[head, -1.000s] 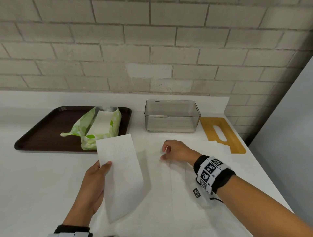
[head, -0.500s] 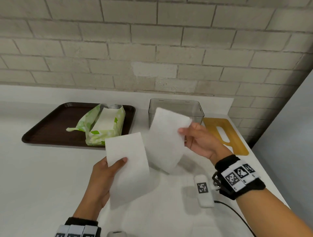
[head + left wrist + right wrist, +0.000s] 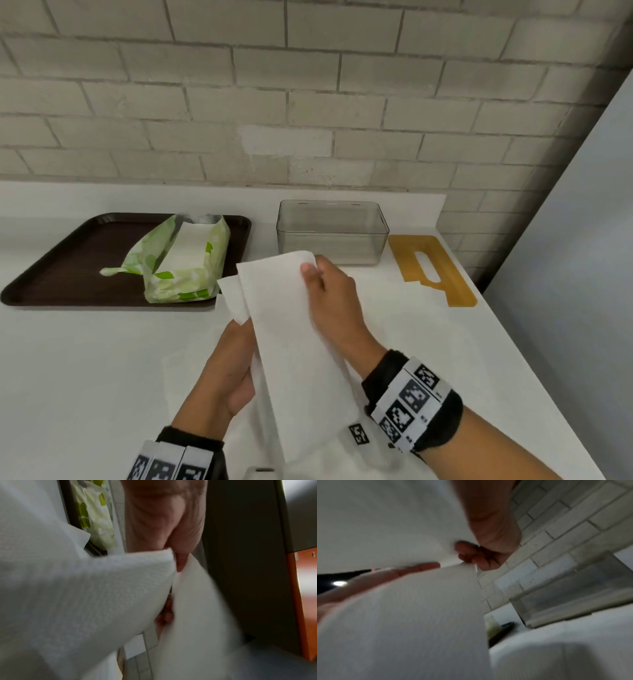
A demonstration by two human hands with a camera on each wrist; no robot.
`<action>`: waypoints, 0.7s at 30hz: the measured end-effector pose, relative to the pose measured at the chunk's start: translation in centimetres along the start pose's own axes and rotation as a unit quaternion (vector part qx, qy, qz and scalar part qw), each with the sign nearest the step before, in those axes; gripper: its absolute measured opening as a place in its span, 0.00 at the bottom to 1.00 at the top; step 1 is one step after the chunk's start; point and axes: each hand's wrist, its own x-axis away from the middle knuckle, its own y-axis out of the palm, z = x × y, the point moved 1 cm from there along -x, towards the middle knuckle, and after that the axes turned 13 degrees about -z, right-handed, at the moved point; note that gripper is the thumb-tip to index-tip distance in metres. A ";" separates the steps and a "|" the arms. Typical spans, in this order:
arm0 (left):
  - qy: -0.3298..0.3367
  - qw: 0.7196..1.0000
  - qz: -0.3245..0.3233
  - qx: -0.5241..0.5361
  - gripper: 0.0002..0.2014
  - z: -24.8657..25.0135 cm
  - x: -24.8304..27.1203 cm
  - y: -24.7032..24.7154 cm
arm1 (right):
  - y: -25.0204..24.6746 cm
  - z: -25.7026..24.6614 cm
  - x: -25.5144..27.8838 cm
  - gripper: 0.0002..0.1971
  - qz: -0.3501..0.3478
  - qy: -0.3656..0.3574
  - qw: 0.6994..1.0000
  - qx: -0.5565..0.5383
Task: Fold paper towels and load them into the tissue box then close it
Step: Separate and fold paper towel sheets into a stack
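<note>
Here, before the empty box [image 3: 332,233], the right hand [image 3: 337,308] pinches one towel [image 3: 294,342] over another in the left hand [image 3: 226,373], whose grip is apparently closed; misaligned sheets could slip apart.

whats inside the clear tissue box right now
Nothing shows through the clear tissue box; it looks empty. Its near lower edge is covered by the paper towel in the right hand.

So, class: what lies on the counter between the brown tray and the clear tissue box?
In the head view, only bare white counter separates the tray from the tissue box.
</note>
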 end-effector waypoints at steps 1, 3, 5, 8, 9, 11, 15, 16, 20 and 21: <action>0.005 1.000 0.000 0.020 0.13 -0.2 0.1 0.1 | 0.4 0.2 0.2 0.18 0.004 0.002 1.000 0.010; 0.002 0.998 -0.007 0.067 0.21 -0.7 0.4 0.2 | 0.9 0.7 0.2 0.16 0.019 0.001 1.000 0.016; -0.015 0.998 0.010 0.058 0.24 -1.2 0.7 0.3 | 1.2 1.1 0.0 0.12 0.018 0.006 1.000 0.004; -0.020 0.996 0.083 -0.028 0.14 -2.0 0.7 -0.3 | 0.7 1.6 -1.3 0.08 -0.003 0.027 0.996 -0.083; -0.024 0.994 0.100 -0.047 0.13 -2.0 0.8 -0.6 | 0.2 2.0 -2.1 0.07 -0.015 0.051 0.992 -0.113; -0.030 0.991 0.118 -0.062 0.12 -1.7 1.1 -1.2 | -1.1 3.2 -3.8 0.05 -0.049 0.119 0.981 -0.143; -0.020 0.988 0.133 -0.075 0.11 -1.0 1.8 -2.8 | -2.7 6.8 -6.5 0.09 -0.093 0.226 0.967 -0.071; -0.021 0.988 0.131 -0.076 0.12 -0.9 2.0 -3.1 | -2.6 7.8 -6.9 0.08 -0.118 0.250 0.961 -0.033; -0.024 0.991 0.121 -0.058 0.13 -0.6 2.4 -4.1 | -1.1 9.7 -7.3 0.13 -0.224 0.310 0.917 0.115; -0.021 0.991 0.120 -0.055 0.13 -0.5 2.5 -4.3 | -0.7 9.7 -7.2 0.18 -0.232 0.311 0.912 0.133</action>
